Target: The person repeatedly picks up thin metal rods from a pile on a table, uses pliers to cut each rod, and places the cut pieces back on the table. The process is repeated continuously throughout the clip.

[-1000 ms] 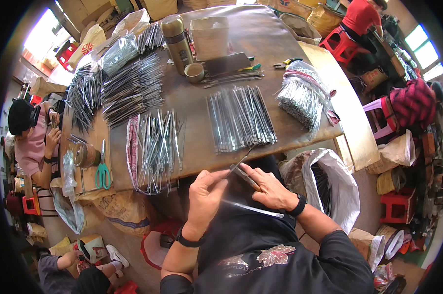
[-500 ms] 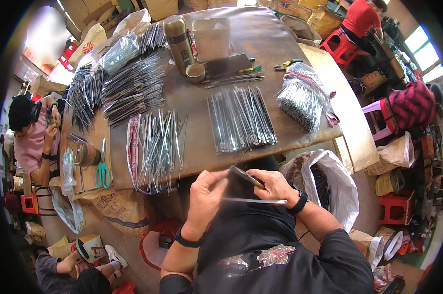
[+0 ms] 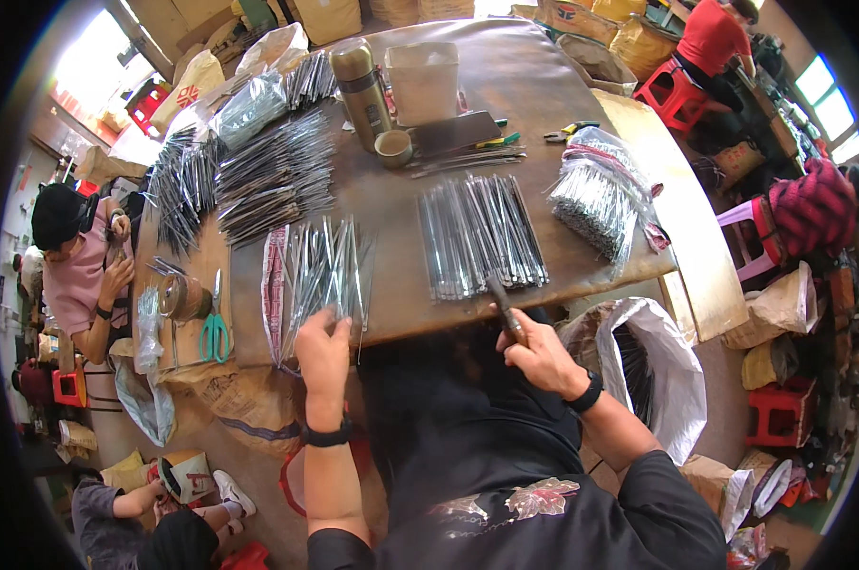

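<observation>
My left hand (image 3: 323,359) is at the near ends of a loose pile of thin metal strips (image 3: 327,264), thumb and fingertips closing on a strip at the table's front edge. My right hand (image 3: 541,353) is wrapped round the handle of a flat metal tool (image 3: 507,312), whose exact kind I cannot make out. Its tip points at the near edge of a neater row of metal strips (image 3: 482,233). A red-and-white band (image 3: 275,285) runs along the left side of the loose pile.
Dark strips in bundles (image 3: 276,176) fill the back left. Green-handled scissors (image 3: 215,328) lie at left, pliers (image 3: 570,132) at the back right. A flask (image 3: 358,93), a cup (image 3: 392,147) and a bagged bundle (image 3: 596,204) stand on the table. Co-workers sit around, one in pink (image 3: 73,285).
My left hand has moved left and forward from my lap to the loose pile; the strip it held there is gone from it. My right hand has lowered slightly rightward, still gripping the flat tool.
</observation>
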`<state>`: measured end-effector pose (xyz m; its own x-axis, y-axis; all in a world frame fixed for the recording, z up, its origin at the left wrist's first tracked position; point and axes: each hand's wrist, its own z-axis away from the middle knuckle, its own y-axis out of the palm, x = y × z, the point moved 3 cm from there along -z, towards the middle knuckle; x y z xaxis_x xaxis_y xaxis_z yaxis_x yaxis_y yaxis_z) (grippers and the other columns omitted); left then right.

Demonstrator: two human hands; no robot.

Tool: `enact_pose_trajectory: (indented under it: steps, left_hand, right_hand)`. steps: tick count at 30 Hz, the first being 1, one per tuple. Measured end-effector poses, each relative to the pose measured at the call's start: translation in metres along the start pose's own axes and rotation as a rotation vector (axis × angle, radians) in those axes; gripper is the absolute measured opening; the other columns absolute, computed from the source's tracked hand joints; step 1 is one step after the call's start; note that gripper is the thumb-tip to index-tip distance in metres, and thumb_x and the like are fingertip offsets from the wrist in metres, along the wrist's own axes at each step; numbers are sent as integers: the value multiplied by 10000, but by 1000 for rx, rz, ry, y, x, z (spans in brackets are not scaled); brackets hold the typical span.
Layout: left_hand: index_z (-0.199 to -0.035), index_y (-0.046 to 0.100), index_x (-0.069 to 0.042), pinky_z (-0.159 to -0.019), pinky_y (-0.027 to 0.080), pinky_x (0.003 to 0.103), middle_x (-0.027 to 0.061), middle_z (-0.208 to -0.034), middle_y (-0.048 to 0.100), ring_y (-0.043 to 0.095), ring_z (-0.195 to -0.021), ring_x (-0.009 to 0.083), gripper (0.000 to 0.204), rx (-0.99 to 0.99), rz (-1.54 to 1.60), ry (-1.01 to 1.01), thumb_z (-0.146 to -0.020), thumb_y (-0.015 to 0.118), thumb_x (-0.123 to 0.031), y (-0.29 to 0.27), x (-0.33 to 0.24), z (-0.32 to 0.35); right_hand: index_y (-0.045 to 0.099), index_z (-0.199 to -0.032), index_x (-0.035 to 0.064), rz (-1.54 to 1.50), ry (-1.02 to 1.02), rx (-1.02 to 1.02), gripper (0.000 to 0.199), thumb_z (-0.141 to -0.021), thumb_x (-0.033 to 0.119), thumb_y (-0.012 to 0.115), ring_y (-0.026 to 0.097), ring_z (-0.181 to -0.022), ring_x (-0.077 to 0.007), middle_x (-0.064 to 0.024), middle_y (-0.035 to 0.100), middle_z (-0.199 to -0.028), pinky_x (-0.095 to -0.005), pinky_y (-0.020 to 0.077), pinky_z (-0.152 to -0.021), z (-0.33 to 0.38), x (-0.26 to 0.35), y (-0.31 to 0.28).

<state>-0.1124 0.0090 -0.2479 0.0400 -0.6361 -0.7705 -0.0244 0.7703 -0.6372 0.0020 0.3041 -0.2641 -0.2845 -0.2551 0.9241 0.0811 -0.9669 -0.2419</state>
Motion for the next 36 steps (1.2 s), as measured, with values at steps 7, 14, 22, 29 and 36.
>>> enact_pose_trajectory:
  steps: [7, 14, 22, 29, 36]
  left_hand:
    - [-1007, 658, 23, -821, 478, 419, 208, -971, 615, 600, -910, 362, 293, -29, -334, 195, -813, 662, -197, 25, -32, 5]
    - [-893, 599, 3, -779, 489, 456, 219, -932, 628, 612, -890, 391, 359, 217, -314, 122, -832, 656, -346, 124, -64, -5]
    - [-959, 601, 72, -557, 534, 350, 182, -795, 662, 662, -623, 254, 342, 398, 178, -146, -746, 747, -152, 128, -33, -39]
    - [-822, 594, -45, -454, 415, 219, 9, -666, 574, 537, -518, 105, 164, 375, 624, -331, -827, 720, -149, 81, -26, -43]
    - [-994, 609, 17, -556, 463, 199, 66, -836, 620, 597, -714, 136, 205, 572, 1016, -521, -846, 689, -100, 71, -23, -32]
  right_hand:
    - [472, -1317, 13, -256, -47, -96, 548, -770, 39, 455, 558, -633, -118, -55, 594, -791, -251, 477, -608, 11, 1, -18]
    - [462, -1334, 16, -317, -83, -92, 567, -769, -8, 426, 565, -643, -109, -71, 602, -816, -240, 461, -603, 11, 4, -11]
    - [469, -1310, 3, -485, 5, -200, 543, -768, -23, 440, 580, -608, -125, -84, 613, -808, -239, 458, -564, 22, -8, -35]
    - [490, -1241, -15, -639, -18, -390, 461, -783, 0, 437, 583, -567, -146, -102, 607, -770, -265, 501, -542, 34, -17, -73]
    - [540, -994, 39, -791, -72, -547, 162, -838, 73, 509, 567, -675, -130, -60, 565, -804, -266, 487, -591, 33, -41, -104]
